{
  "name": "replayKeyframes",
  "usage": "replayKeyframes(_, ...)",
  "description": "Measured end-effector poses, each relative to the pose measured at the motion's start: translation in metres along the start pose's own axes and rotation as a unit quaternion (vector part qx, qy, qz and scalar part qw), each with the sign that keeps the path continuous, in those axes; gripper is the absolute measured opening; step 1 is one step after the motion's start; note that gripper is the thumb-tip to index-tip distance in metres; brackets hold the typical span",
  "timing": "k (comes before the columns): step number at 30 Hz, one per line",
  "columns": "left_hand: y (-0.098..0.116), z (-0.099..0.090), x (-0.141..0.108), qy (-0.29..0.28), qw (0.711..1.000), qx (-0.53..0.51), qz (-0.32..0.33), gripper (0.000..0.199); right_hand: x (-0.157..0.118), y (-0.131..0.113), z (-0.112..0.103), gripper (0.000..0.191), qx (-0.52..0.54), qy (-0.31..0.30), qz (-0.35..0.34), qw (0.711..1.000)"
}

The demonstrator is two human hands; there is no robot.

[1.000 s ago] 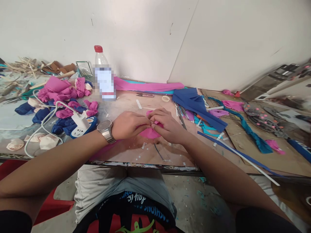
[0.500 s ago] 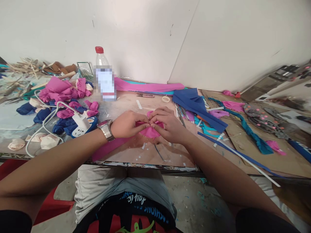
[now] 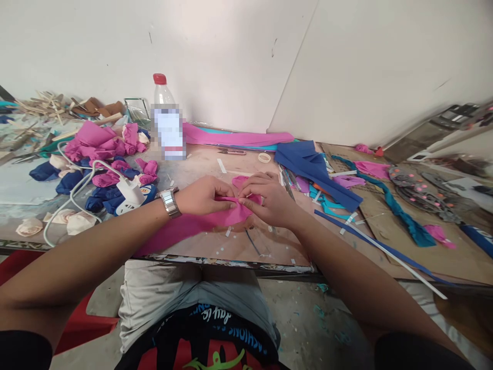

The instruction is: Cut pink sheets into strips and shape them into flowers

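A pink strip of thin fabric or crepe paper [image 3: 173,232] runs from the table's front edge up to both hands, where it is gathered into folds. My left hand [image 3: 206,198] is closed on the strip, its thumb and fingers pinching a folded edge. My right hand [image 3: 265,198] pinches the gathered part just to the right, with the fingertips close to the left thumb. Pink folds show behind and beneath the fingers; the part inside the pinch is hidden. Both hands stay low over the table.
Rolled pink, blue and cream flowers [image 3: 90,144] lie at the left around a white cable and a power strip [image 3: 133,198]. A red-capped bottle [image 3: 164,95] stands behind a lit phone [image 3: 169,133]. Small scissors [image 3: 231,151], a tape ring [image 3: 264,158] and blue strips [image 3: 319,172] lie beyond.
My left hand has shifted slightly left, its wrist turned. More of the pink strip now shows under it, spread toward the front edge. The right hand keeps its pinch.
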State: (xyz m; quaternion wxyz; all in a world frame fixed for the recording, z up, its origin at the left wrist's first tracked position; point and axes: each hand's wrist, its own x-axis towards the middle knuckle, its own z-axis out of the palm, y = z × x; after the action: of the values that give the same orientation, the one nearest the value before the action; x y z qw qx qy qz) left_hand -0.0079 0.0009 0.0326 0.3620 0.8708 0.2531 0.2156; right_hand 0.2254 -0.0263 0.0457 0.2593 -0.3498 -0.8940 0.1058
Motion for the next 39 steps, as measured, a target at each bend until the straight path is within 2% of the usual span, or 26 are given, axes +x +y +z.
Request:
replayKeyframes(4,0.0028,-0.0004,-0.0004,-0.012,1.0,0.006,-0.007,0.023,-0.0004,-0.0018,0.0003,0.016,0.012,-0.006,0.004,1.0)
replayKeyframes(8,0.0051,-0.0005,-0.0002,-0.028,1.0,0.0,0.013,0.022,-0.0006,-0.0019,0.0012,0.016,0.016,-0.017,-0.003,1.0)
replayKeyframes(19,0.0077,-0.0023,0.0008,-0.032,0.999,-0.016,0.012,0.022,-0.0015,-0.0012,0.0053,0.016,0.032,-0.014,-0.023,0.999)
replayKeyframes(32,0.003,0.0023,0.0009,0.011,0.999,-0.02,0.029,0.022,-0.0007,-0.003,0.0036,0.013,0.033,-0.008,-0.016,0.999)
replayKeyframes(39,0.0046,0.0004,0.001,0.004,0.999,-0.038,-0.015,0.028,-0.0008,0.0006,0.0011,0.014,0.012,0.005,0.008,1.0)
